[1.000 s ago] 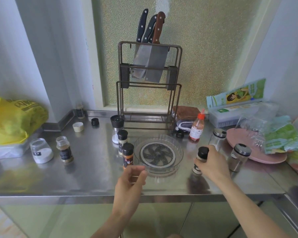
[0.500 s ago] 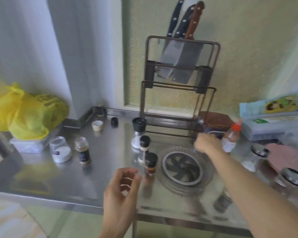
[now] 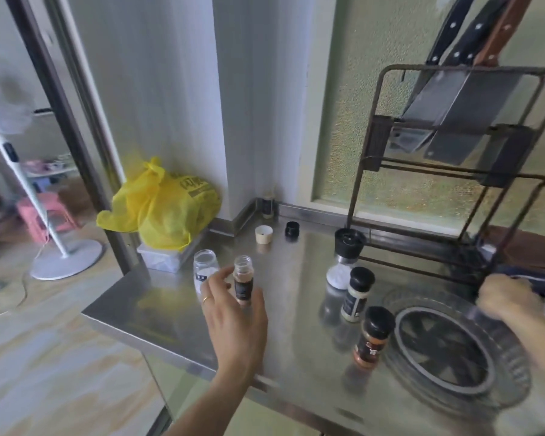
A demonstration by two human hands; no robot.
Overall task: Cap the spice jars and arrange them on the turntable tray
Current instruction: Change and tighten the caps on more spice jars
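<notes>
An uncapped jar of brown spice (image 3: pixel 243 280) stands on the steel counter. My left hand (image 3: pixel 233 319) reaches around it, fingers to its left and thumb to its right, with a small gap showing. Just left of it is an uncapped clear jar of white powder (image 3: pixel 205 268). A white cap (image 3: pixel 262 235) and a black cap (image 3: pixel 292 229) lie further back. Two black-capped jars, one pale (image 3: pixel 357 294) and one orange (image 3: pixel 373 339), stand beside the clear turntable tray (image 3: pixel 516 376). My right hand (image 3: pixel 507 302) is curled at the tray's back rim; what it holds is hidden.
A black-topped salt grinder (image 3: pixel 346 258) stands in front of the knife rack (image 3: pixel 453 171), which holds cleavers. A yellow bag (image 3: pixel 161 202) sits on a plastic box at the counter's left end. A small bottle (image 3: pixel 267 205) is in the corner. The counter's edge runs close by my left wrist.
The view has swung left. My left hand has moved forward to the uncapped brown jar. My right hand stays at the back of the tray near the rack.
</notes>
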